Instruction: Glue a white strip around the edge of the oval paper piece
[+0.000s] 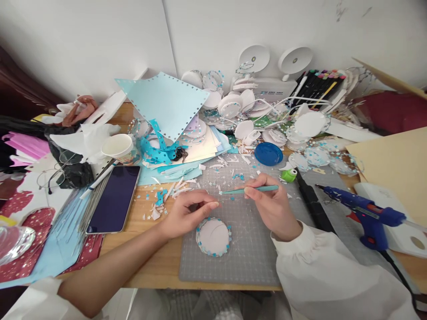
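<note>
Between the thumb and fingers of my right hand point(268, 202) are slim teal tweezers point(263, 189), their tip pointing left. A small pale bit point(220, 193) shows at that tip. My left hand point(191, 211) is closed in a pinch close by, thumb against forefinger; whatever is between them is too small to make out. Just below the hands, a round white disc point(214, 237) lies flat on the grey cutting mat point(253, 266). Small blue and white pieces run around its rim. Neither hand visibly touches the disc.
A blue glue gun point(367, 211) lies at right, near a green punch point(288, 175) and a blue lid point(268, 154). At left are a phone point(115, 200) and a paper cup point(118, 149). Paper scraps point(160, 200) litter the middle; decorated discs point(230, 106) pile up behind.
</note>
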The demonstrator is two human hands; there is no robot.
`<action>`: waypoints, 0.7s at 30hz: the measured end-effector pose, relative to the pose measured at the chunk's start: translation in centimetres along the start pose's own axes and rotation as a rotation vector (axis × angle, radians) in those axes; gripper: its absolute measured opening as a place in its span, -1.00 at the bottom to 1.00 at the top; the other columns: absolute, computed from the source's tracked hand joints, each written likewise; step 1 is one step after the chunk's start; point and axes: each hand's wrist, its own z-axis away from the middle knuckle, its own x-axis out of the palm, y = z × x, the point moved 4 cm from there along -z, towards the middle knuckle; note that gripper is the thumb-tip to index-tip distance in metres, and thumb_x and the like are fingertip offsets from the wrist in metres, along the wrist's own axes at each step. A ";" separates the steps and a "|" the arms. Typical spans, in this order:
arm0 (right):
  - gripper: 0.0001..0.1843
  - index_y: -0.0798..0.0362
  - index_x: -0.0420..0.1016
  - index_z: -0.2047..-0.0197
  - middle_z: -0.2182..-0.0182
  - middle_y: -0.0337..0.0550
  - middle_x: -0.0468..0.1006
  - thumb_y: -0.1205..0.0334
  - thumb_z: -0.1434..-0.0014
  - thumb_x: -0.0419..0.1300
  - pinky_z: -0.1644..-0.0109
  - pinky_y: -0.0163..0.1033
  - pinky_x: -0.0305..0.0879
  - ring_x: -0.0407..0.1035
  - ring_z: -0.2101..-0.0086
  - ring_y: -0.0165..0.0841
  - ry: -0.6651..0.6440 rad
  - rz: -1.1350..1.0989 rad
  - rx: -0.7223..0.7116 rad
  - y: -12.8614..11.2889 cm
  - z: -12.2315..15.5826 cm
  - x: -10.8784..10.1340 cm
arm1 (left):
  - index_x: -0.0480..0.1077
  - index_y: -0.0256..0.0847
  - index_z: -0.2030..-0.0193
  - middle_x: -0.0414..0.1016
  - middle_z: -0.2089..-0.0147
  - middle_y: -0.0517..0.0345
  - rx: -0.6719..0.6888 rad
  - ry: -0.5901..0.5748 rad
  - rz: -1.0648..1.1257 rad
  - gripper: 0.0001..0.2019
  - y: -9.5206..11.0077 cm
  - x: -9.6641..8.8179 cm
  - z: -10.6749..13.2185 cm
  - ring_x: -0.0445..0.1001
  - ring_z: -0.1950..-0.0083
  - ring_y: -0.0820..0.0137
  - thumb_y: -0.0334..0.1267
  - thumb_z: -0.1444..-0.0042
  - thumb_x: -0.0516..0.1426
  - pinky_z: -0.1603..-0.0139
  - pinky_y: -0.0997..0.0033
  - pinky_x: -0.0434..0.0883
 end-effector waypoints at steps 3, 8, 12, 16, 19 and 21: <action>-0.85 -0.03 0.46 0.42 0.47 -0.29 0.52 0.24 -0.03 0.38 0.21 -0.20 0.41 0.48 0.36 -0.37 0.092 0.048 -0.072 -0.5 -0.3 -0.4 | 0.51 -0.39 0.36 0.45 0.46 0.05 -0.051 -0.022 0.094 -0.72 -0.1 0.1 0.1 0.32 0.46 0.47 -0.15 -0.18 0.16 0.47 0.51 0.23; -0.86 -0.03 0.46 0.42 0.40 -0.29 0.56 0.27 -0.02 0.37 0.08 -0.06 0.45 0.54 0.31 -0.29 0.199 0.084 -0.262 -2.5 -0.5 -0.7 | 0.53 -0.42 0.28 0.37 0.47 0.11 -0.017 -0.155 0.151 -0.74 -0.1 0.9 0.5 0.26 0.49 0.50 -0.19 -0.07 0.24 0.51 0.52 0.19; -0.87 -0.05 0.47 0.39 0.36 -0.26 0.56 0.37 -0.06 0.32 0.12 -0.05 0.45 0.53 0.26 -0.25 0.247 0.327 -0.511 -5.6 1.0 0.4 | 0.55 -0.43 0.31 0.37 0.49 0.11 -0.014 -0.186 0.134 -0.75 -0.1 1.1 0.6 0.24 0.50 0.51 -0.20 -0.07 0.24 0.51 0.52 0.18; -0.79 -0.05 0.49 0.27 0.29 -0.22 0.63 0.47 -0.09 0.28 0.20 -0.11 0.40 0.48 0.30 -0.30 0.090 0.852 -0.856 -7.8 3.8 3.7 | 0.56 -0.38 0.27 0.44 0.44 0.06 -0.052 -0.147 0.310 -0.61 -0.1 0.6 0.6 0.30 0.45 0.47 0.01 -0.09 0.22 0.45 0.50 0.23; -0.86 0.05 0.50 0.23 0.23 -0.19 0.65 0.47 -0.16 0.22 0.20 -0.17 0.38 0.43 0.32 -0.38 -0.175 1.121 -1.085 -7.5 5.6 6.5 | 0.52 -0.34 0.44 0.38 0.55 0.13 -0.087 -0.136 0.454 -0.54 -0.5 0.4 0.8 0.27 0.51 0.49 0.12 -0.09 0.19 0.46 0.49 0.20; -0.87 0.09 0.51 0.27 0.22 -0.17 0.65 0.46 -0.22 0.16 0.17 -0.18 0.37 0.42 0.28 -0.39 -0.241 1.203 -1.168 -6.8 6.1 7.8 | 0.42 -0.32 0.59 0.34 0.61 0.16 -0.132 -0.139 0.542 -0.50 -0.9 0.6 0.9 0.23 0.56 0.52 0.12 -0.10 0.18 0.51 0.49 0.16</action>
